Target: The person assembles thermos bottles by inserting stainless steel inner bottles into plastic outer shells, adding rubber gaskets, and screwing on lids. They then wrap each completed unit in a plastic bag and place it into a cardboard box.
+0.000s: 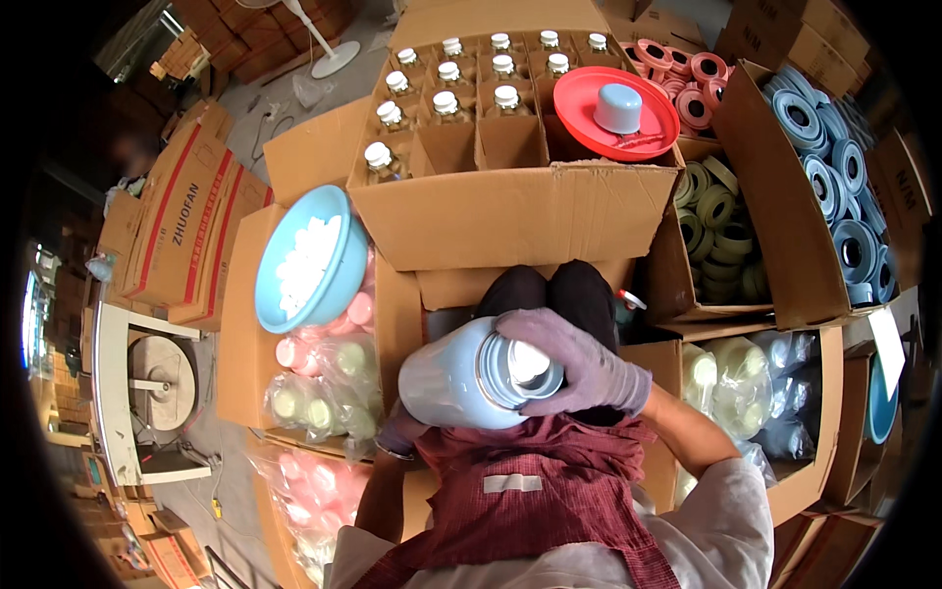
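A large light blue bottle [451,378] lies tilted across my lap, its mouth to the right. In the mouth shows a white stopper [528,363], with light blue rings around the neck. My right hand [584,363], in a greyish-purple glove, curls around the neck end, fingers above and thumb below. At the bottle's lower left end is my gloved left hand [400,430], holding it from beneath; its fingers are mostly hidden. Beyond my knees, a divided cardboard box [510,211] holds several glass bottles with white caps [444,103].
A red dish [579,108] with a light blue cup [618,108] rests on the box's right corner. On the left, a blue basin [343,265] holds white pieces above bagged pink and pale green parts. Boxes of green rings [716,206] and blue rings [849,167] stand right.
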`<state>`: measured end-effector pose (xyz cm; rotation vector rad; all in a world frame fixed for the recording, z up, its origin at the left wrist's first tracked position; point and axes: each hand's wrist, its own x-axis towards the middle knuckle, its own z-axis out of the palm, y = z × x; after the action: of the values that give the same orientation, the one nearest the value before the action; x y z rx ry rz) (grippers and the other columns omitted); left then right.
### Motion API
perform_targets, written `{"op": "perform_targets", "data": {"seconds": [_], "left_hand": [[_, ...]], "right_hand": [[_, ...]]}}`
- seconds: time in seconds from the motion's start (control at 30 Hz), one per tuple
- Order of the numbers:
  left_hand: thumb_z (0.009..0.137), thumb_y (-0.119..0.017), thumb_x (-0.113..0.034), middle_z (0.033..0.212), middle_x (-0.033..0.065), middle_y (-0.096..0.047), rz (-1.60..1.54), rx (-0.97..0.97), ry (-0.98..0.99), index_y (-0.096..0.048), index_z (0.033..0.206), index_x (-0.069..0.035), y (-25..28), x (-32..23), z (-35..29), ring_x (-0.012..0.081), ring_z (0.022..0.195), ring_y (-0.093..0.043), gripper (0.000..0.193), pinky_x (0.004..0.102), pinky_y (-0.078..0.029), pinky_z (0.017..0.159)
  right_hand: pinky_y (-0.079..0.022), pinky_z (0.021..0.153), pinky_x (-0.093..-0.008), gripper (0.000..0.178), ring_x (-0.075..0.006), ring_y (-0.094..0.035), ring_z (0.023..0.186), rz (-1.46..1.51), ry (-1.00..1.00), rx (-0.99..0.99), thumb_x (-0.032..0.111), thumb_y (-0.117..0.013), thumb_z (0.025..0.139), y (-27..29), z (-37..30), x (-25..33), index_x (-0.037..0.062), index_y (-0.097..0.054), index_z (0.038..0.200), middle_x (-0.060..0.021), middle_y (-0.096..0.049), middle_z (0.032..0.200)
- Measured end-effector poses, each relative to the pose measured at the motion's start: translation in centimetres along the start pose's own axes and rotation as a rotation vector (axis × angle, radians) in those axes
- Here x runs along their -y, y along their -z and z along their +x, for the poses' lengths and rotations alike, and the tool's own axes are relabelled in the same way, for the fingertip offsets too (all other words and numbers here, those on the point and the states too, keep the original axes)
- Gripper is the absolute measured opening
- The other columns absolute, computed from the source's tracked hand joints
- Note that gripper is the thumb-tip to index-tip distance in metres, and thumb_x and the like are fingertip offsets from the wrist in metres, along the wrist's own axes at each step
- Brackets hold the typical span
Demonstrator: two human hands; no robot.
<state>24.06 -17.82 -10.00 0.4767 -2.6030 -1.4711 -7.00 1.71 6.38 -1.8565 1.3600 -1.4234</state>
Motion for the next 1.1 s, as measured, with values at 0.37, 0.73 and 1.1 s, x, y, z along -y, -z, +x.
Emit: {"op": "perform_targets", "data": {"seconds": [0.37, 0.73, 1.1], "left_hand": [[0.083, -0.074, -0.014, 0.136, 0.0134, -0.055, 0.054, -0.109, 0.167, -0.045, 0.141, -0.002, -4.5, 3.6, 10.5, 0.0253, 0.125, -0.053, 0.066, 0.0398, -0.041, 0.107], [0.082, -0.073, -0.012, 0.134, 0.0138, -0.055, 0.042, -0.297, 0.376, -0.046, 0.140, 0.001, -8.1, 9.0, 18.6, 0.0245, 0.125, -0.052, 0.065, 0.0372, -0.042, 0.107], [0.081, -0.072, -0.010, 0.133, 0.0142, -0.056, -0.284, -0.251, 0.293, -0.047, 0.139, 0.004, 0.3, 6.6, 17.5, 0.0236, 0.125, -0.052, 0.064, 0.0346, -0.042, 0.106]], "right_hand": [[-0.046, 0.095, -0.0392, 0.087, -0.0295, -0.059, 0.109, -0.196, -0.070, -0.370, 0.027, -0.088, 0.062, 5.3, 6.2, 6.2, 0.0030, -0.050, 0.137, -0.0137, -0.061, 0.118], [-0.050, 0.094, -0.0403, 0.059, -0.0285, -0.065, 0.099, -0.259, -0.056, -0.445, 0.028, -0.082, 0.059, 7.0, 8.6, 3.0, 0.0041, -0.064, 0.110, -0.0124, -0.065, 0.104], [-0.044, 0.100, -0.0369, 0.070, -0.0249, -0.058, 0.113, 0.226, -0.156, -0.775, 0.024, -0.075, 0.063, 6.2, 1.9, -1.4, 0.0004, -0.055, 0.126, -0.0138, -0.061, 0.119]]}}
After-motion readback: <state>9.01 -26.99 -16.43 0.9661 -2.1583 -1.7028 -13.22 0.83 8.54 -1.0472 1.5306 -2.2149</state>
